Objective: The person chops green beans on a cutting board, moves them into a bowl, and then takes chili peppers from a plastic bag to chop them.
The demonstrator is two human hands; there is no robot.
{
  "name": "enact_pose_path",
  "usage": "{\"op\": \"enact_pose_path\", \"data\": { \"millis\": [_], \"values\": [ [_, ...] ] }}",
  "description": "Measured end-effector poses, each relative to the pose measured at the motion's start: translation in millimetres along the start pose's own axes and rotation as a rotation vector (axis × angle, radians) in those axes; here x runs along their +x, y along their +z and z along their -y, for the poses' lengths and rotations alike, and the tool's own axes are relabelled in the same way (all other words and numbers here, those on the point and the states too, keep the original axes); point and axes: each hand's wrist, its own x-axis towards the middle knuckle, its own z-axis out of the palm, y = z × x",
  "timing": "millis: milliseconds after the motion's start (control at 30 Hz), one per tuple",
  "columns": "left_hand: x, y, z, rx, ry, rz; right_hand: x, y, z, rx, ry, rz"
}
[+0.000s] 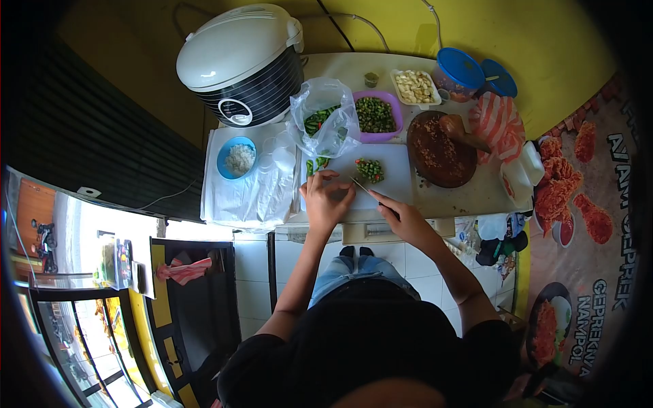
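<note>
A white cutting board (398, 153) lies at the front of the table, with a heap of chopped green and red chilies (371, 170) on it. My right hand (403, 221) is wrapped round the black handle of a knife (362, 186), its blade pointing left beside the heap. My left hand (326, 200) is at the board's left front, fingers curled toward the thumb near the knife tip. Anything between those fingers is too small to make out. Just beyond it lie some whole green chilies (316, 165). A clear plastic bag (333, 132) with more green chilies stands behind them.
A purple container (398, 122) of chopped chilies and a tray of peeled garlic (415, 87) stand at the back. To the right is a stone mortar (435, 166) with a pestle (473, 139). A blue bowl (224, 166) of white grains and a rice cooker (245, 61) occupy the left.
</note>
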Motion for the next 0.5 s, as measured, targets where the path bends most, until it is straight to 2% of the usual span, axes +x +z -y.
{"op": "enact_pose_path", "data": {
  "millis": [100, 200, 400, 500],
  "values": [
    [1, 0, 0, -0.002, -0.003, 0.0, 2, 8, -10, 0.009, -0.1, -0.079],
    [1, 0, -1, -0.009, -0.016, 0.0, 2, 9, -8, -0.001, -0.046, -0.059],
    [1, 1, 0, -0.004, -0.027, -0.003, 9, 9, -14, 0.017, -0.077, -0.039],
    [2, 1, -1, 0.001, -0.02, -0.009, 6, 5, -6, 0.013, 0.027, 0.023]
  ]
}}
